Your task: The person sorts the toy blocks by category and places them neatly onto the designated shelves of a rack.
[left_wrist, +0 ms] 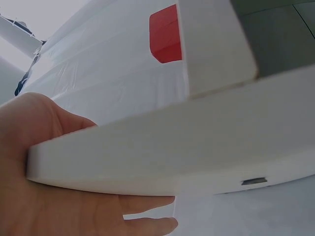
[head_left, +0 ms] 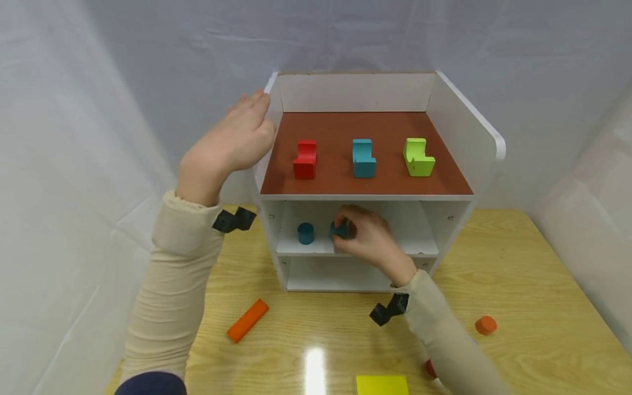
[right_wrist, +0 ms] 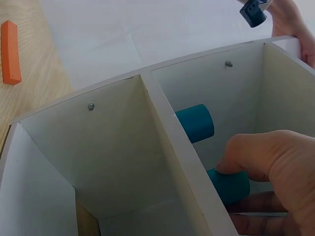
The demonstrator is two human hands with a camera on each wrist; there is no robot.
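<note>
- Frankly, the risk I judged greatest was the teal cylinder [right_wrist: 229,185] slipping out of my right hand [head_left: 369,241], since only my fingertips [right_wrist: 261,160] pinched it and the divider wall [right_wrist: 184,162] stood just beside them; a knock against that wall could have tipped it loose.
- Another worry: the second teal cylinder [head_left: 305,233] stood near on the same middle shelf [head_left: 308,248], and a careless sweep of my wrist might have toppled or rolled it.
- My left hand [head_left: 232,144] lay flat against the upper left side panel [left_wrist: 162,152] of the white shelf unit [head_left: 486,134], fingers straight, gripping nothing; had it pressed too hard, I judged the unit could have slid on the worktop [head_left: 533,307].
- My right grip was clasped round the teal cylinder, thumb under and fingers over, inside the middle compartment, right of the other cylinder.
- On the brown top deck [head_left: 340,123] stood a red block [head_left: 305,159], a teal block [head_left: 363,158] and a green block [head_left: 418,157], well apart from both hands.
- On the worktop lay an orange bar [head_left: 248,320], an orange disc [head_left: 486,325] and a yellow tile [head_left: 382,384].
</note>
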